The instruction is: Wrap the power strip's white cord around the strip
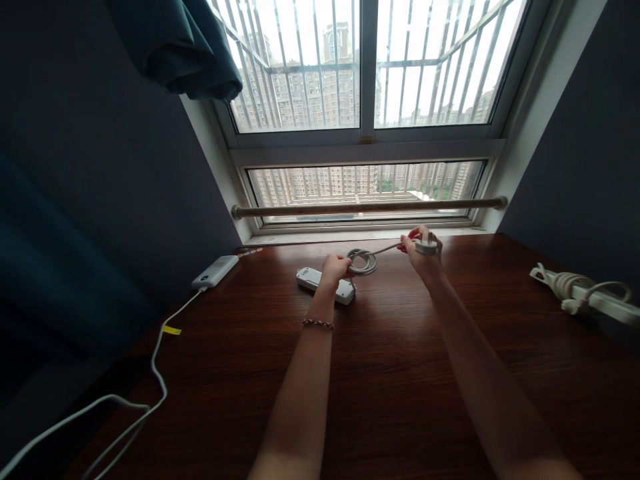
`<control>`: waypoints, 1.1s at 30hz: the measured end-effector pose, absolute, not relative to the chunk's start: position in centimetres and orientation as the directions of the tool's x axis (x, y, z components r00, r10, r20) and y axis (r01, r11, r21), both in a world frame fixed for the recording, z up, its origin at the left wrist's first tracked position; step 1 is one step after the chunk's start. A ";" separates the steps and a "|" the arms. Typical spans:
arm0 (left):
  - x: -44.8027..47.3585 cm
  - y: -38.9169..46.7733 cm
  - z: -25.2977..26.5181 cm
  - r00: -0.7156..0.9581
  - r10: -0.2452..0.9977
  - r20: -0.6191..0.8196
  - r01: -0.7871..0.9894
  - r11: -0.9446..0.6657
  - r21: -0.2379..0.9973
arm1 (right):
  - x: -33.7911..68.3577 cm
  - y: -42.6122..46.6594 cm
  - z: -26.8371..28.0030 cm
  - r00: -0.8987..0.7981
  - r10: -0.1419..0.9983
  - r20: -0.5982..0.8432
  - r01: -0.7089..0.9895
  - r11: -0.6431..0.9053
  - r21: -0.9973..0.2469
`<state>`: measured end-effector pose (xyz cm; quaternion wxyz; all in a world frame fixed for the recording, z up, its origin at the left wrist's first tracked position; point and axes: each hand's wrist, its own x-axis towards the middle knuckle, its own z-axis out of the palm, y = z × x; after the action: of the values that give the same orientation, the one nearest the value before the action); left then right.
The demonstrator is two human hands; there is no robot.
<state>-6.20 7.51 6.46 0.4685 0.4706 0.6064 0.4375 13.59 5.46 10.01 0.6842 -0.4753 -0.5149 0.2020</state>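
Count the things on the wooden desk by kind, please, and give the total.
Power strips: 2, one under the left hand at, with its cable coil and its plug in the right hand; one at the right edge.
Power banks: 1.
White cables: 1, from the power bank.
Total: 4.

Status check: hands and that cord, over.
Left hand grips coiled cord over power strip. Right hand holds plug. Nothing blocking.

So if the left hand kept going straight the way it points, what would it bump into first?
Probably the coiled cable that the left hand already holds. Beyond that comes the windowsill under the wooden rod, though depth is hard to judge.
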 end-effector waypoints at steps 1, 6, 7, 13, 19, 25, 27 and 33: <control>-6.3 7.5 6.5 -0.121 0.981 -0.153 0.154 0.171 0.973 | 13.5 5.8 9.7 0.400 0.784 0.474 0.147 0.455 -0.878; -6.4 7.4 6.6 -0.122 0.983 -0.136 0.138 0.153 0.979 | 13.0 6.3 9.4 0.372 0.885 0.281 -0.137 0.352 -0.926; -6.5 7.3 6.6 -0.119 0.984 -0.132 0.136 0.147 0.980 | 13.0 6.1 9.5 0.350 0.895 0.276 -0.154 0.345 -0.926; -6.8 7.1 6.8 -0.103 0.990 -0.096 0.127 0.109 0.986 | 13.2 5.1 10.2 0.228 0.940 0.255 -0.228 0.306 -0.924; -6.6 7.3 6.5 -0.093 0.993 -0.066 0.129 0.078 0.989 | 13.4 4.8 10.6 0.054 0.975 0.214 -0.226 0.221 -0.949; -6.0 6.7 6.9 -0.020 0.999 -0.031 0.074 0.033 0.997 | 12.5 4.6 10.6 0.049 0.969 0.240 -0.234 0.245 -0.941; -5.9 6.5 7.0 -0.002 1.000 -0.015 0.054 0.015 0.998 | 12.3 4.8 10.5 0.057 0.970 0.234 -0.249 0.241 -0.938; -6.2 5.8 7.6 0.050 0.998 0.047 -0.053 -0.045 0.998 | 12.0 5.4 9.4 0.035 0.973 0.229 -0.243 0.231 -0.942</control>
<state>-6.22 5.82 7.56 0.5139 0.5109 0.4622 0.5111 11.97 5.42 9.43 0.6143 -0.3742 -0.4879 0.4946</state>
